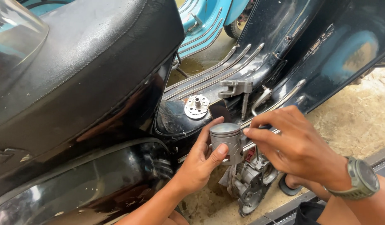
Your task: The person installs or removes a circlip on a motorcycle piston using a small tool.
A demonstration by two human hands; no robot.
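Sandy, oil-stained ground shows beneath one black scooter (117, 125), whose padded seat (84, 54) fills the upper left and whose ribbed floorboard (225, 71) runs up to the right; part of a second, light blue scooter (205, 21) stands behind it. On the floorboard lie one round metal flange with holes (197, 106) and one grey metal bracket (236, 88).

One piston (226, 141) is held just beside the floorboard edge, above an exposed engine casing (253, 179). Its long axis stands nearly upright, the flat crown facing up and the open skirt down. It is dull silver-grey, cylindrical, with ring grooves below the crown.

Two hands work it: the left hand (198, 164) wraps the skirt, thumb pressed across its lower front. The right hand (294, 150), a grey-green watch (363, 179) on its wrist, has its fingers drawn together, the fingertips (247, 131) touching the piston's right side.
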